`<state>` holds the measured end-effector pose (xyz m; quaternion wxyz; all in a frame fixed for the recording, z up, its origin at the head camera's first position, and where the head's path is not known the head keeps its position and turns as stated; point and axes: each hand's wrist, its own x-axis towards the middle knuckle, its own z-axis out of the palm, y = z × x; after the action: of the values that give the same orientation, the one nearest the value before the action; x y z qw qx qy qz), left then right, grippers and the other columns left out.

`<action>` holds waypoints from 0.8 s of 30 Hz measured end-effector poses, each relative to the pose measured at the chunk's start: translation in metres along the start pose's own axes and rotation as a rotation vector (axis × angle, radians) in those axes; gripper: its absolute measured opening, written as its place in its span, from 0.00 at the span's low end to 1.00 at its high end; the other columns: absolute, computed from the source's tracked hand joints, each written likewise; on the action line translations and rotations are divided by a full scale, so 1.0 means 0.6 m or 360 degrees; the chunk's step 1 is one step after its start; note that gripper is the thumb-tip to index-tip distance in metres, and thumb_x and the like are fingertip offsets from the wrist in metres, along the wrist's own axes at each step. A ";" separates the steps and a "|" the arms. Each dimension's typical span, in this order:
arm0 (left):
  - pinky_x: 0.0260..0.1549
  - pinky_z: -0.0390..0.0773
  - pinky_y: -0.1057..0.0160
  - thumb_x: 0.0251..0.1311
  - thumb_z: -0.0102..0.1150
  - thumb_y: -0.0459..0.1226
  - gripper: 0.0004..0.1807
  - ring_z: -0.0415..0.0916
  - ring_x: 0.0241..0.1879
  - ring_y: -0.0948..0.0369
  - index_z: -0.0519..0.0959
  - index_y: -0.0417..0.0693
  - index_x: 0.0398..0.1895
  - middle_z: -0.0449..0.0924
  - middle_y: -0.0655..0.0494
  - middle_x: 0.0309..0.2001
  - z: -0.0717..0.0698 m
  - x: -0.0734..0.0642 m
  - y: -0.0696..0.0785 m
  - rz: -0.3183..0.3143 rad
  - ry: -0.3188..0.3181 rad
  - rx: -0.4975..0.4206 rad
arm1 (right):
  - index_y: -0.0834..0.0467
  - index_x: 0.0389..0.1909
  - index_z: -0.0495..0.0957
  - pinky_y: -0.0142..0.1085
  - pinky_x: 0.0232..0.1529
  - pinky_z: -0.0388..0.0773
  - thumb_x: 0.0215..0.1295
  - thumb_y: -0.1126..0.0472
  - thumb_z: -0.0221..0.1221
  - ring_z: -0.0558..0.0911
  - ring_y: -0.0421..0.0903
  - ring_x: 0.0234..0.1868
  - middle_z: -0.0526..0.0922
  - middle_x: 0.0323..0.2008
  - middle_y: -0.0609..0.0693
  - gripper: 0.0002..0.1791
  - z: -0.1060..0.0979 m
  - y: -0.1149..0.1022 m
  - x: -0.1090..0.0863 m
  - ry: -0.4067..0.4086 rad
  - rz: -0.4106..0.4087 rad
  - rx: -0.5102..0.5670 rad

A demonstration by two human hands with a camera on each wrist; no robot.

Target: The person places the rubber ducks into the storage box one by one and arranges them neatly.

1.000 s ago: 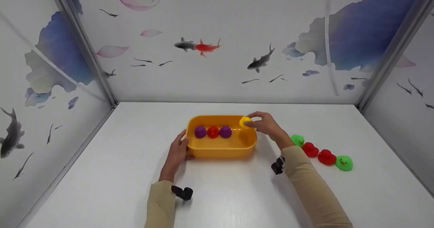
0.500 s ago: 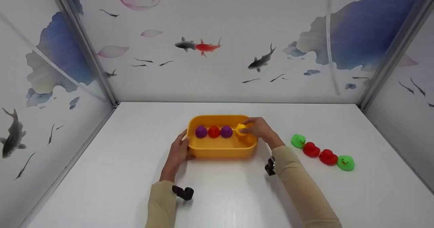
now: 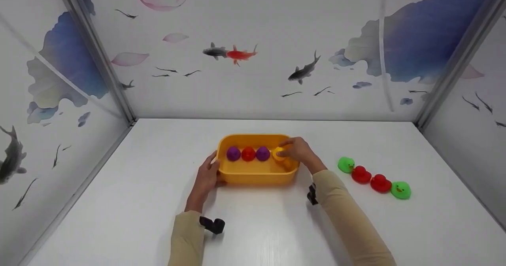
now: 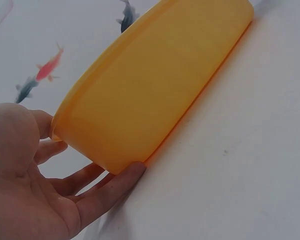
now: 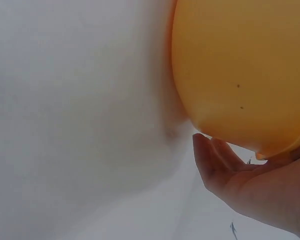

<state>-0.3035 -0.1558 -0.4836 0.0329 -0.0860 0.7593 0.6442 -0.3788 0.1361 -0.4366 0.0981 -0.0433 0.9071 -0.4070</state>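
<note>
An orange plastic basin [image 3: 257, 178] stands on the white table. Its left end is held by my left hand [image 3: 206, 176], with the fingers around the outer wall and base edge in the left wrist view. Inside, in a row, sit a purple toy [image 3: 233, 153], a red toy [image 3: 248, 153] and a second purple toy [image 3: 263, 153], all small and rounded. Over the basin's right end, my right hand [image 3: 298, 150] pinches a yellow rubber duck [image 3: 278, 154] low inside, beside the second purple toy. The fingers partly cover the duck, and the basin wall hides it in the right wrist view.
Right of the basin, a line of rubber ducks lies on the table: a green duck [image 3: 346, 165], a red duck [image 3: 361, 174], another red duck [image 3: 381, 183] and another green duck [image 3: 401, 190]. Walls printed with fish [image 3: 241, 55] enclose the table's back and sides.
My right hand has lowered the yellow duck from the basin's right rim to its inside, moving left and down. The left hand has stayed at the basin's left end.
</note>
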 end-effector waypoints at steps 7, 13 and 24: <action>0.42 0.87 0.61 0.79 0.39 0.44 0.29 0.79 0.42 0.58 0.54 0.59 0.80 0.72 0.42 0.67 -0.001 -0.001 0.001 -0.0034 0.0015 0.0013 | 0.60 0.60 0.79 0.52 0.70 0.71 0.64 0.53 0.67 0.71 0.62 0.68 0.72 0.68 0.62 0.26 -0.045 0.001 -0.020 -0.0063 -0.0065 -0.0158; 0.43 0.87 0.61 0.79 0.39 0.44 0.28 0.79 0.41 0.58 0.54 0.59 0.80 0.72 0.42 0.67 -0.004 -0.002 0.003 -0.0016 0.0022 0.0022 | 0.57 0.61 0.78 0.52 0.65 0.77 0.63 0.52 0.68 0.70 0.64 0.70 0.72 0.68 0.60 0.27 -0.081 0.007 -0.049 -0.0050 -0.0180 -0.0161; 0.44 0.87 0.60 0.79 0.38 0.45 0.29 0.79 0.44 0.56 0.53 0.59 0.80 0.71 0.42 0.68 0.003 -0.001 0.005 0.0002 0.0016 0.0081 | 0.52 0.67 0.72 0.55 0.67 0.74 0.65 0.45 0.64 0.68 0.62 0.72 0.69 0.71 0.58 0.32 -0.154 0.070 -0.120 0.0133 -0.0176 -0.0011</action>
<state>-0.3034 -0.1538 -0.4809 0.0308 -0.0880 0.7756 0.6243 -0.3280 0.2429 -0.3977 0.0373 -0.0768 0.9080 -0.4102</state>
